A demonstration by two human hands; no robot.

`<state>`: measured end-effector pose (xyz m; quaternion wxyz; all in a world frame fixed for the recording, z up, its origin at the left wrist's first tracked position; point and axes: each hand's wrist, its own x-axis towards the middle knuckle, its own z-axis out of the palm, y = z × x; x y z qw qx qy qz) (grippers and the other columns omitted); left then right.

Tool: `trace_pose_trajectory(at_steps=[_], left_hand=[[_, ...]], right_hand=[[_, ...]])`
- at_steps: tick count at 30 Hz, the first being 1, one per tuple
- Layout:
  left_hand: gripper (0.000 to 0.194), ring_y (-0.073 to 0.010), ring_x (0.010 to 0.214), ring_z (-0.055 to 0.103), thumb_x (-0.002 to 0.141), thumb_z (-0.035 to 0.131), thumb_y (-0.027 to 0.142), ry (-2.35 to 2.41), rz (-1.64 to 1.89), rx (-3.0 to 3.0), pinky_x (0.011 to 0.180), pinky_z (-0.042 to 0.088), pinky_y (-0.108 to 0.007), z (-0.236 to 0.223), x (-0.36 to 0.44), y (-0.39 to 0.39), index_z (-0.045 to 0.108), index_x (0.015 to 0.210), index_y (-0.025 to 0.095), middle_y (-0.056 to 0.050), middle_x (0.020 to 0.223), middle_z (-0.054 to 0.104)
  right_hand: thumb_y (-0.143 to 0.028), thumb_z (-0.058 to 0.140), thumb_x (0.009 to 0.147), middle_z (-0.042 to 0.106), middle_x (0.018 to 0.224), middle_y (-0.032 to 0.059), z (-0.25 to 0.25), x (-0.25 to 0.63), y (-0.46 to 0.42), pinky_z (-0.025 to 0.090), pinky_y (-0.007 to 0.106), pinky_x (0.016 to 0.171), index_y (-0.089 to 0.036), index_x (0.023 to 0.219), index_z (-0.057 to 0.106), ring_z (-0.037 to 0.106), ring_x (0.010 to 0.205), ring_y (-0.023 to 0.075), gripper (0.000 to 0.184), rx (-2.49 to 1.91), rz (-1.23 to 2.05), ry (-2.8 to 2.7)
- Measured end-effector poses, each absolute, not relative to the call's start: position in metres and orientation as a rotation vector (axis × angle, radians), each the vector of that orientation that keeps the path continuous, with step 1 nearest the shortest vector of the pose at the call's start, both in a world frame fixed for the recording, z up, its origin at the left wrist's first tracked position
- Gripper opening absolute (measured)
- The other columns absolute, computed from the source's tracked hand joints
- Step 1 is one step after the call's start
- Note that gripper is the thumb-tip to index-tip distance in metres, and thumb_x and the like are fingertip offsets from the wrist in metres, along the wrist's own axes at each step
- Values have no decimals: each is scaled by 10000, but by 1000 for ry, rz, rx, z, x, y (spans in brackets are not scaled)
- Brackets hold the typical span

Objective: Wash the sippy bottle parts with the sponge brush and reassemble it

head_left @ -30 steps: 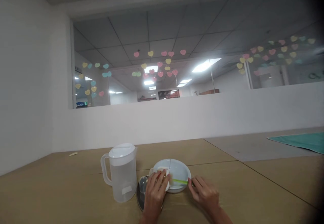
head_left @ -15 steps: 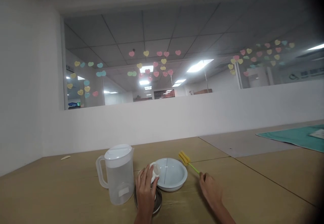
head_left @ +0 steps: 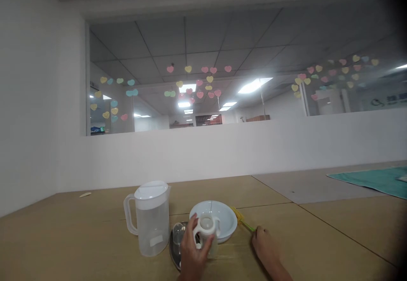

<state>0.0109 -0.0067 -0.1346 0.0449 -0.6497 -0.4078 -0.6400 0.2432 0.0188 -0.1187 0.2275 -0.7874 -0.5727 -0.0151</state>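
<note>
My left hand (head_left: 192, 253) grips a small white bottle with side handles (head_left: 207, 229), held upright just in front of a white bowl (head_left: 222, 218). Below the left hand lies a round metal tray (head_left: 174, 247) with a small clear glass (head_left: 178, 232) on it. My right hand (head_left: 266, 248) rests low on the table, closed on the green handle of a yellow sponge brush (head_left: 242, 221) that lies beside the bowl's right rim. A clear plastic pitcher with a white lid (head_left: 149, 217) stands to the left.
The brown table (head_left: 79, 238) runs to a white wall. A teal cloth (head_left: 375, 179) lies at the far right, on a grey surface. A small pale scrap (head_left: 84, 195) sits at the back left.
The brush left the bowl and now lies beside its right rim. My left hand turned the white bottle upright and brought it nearer. The right hand drew back to the right.
</note>
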Motion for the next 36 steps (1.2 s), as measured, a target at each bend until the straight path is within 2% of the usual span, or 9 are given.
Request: trace_pose_trajectory(at_steps=[10,13,15,19,22,25,30,34,36], left_hand=[[840,-195,945,622,696,641,311,-1140,-1733,-2670,843,485,-268,-155,32,1,211,1393,122,-100,1053,645],[750,-205,994,597,728,614,355,-1149,-1683,-2577,883,470,-300,-149,20,-2,291,1360,117,-135,1160,597],[572,-207,993,592,792,540,354,-1207,-1692,-2378,878,471,-325,-144,7,-2,395,1289,111,-155,1187,575],[307,-212,886,620,884,328,205,-1592,-1632,-1852,776,488,-348,-140,-22,10,575,1043,115,-133,953,655],[296,-217,818,629,799,368,55,-1885,-1258,-1789,740,478,-332,-149,-32,23,639,893,129,-105,826,676],[333,-236,905,611,712,409,-10,-1960,-938,-1923,812,450,-339,-157,-33,29,675,846,139,-103,855,686],[367,-217,1031,561,788,406,93,-2115,-762,-2235,893,405,-309,-155,-31,33,663,1023,208,-71,1010,668],[422,-200,1098,522,806,372,108,-2161,-606,-2387,938,371,-295,-151,-30,38,629,1100,267,-38,1150,618],[418,-219,1121,507,802,369,106,-2195,-549,-2382,944,366,-312,-152,-30,40,632,1099,235,-60,1178,601]], right_hand=[[-192,316,845,666,962,189,-120,238,24,429,394,797,-89,883,637,609,962,308,340,-2147,13,-1789],[-217,346,830,647,1003,188,-123,238,26,420,428,819,-95,894,639,582,1002,330,323,-2174,-11,-1759],[-233,373,816,623,1031,192,-123,239,27,420,436,820,-89,944,624,568,1011,339,316,-2154,-101,-1686],[-222,361,806,572,1098,184,-119,238,30,421,395,841,-85,1085,562,558,1018,302,370,-1963,-265,-1527],[-230,315,814,559,1134,154,-119,232,32,430,337,844,-115,1113,536,569,993,242,390,-1724,-194,-1541],[-289,269,839,595,1107,129,-119,222,31,432,312,853,-137,1135,524,574,990,215,419,-1514,-50,-1641],[-258,242,853,648,1066,105,-98,202,37,364,391,934,-186,1180,562,566,1020,229,462,-1440,10,-1922],[-170,403,764,649,1124,13,-73,184,59,305,442,976,-330,1063,653,540,1090,225,422,-1444,219,-2365],[-183,507,689,695,995,-15,-69,174,73,352,419,934,-343,920,703,591,993,218,343,-1480,298,-2394]])
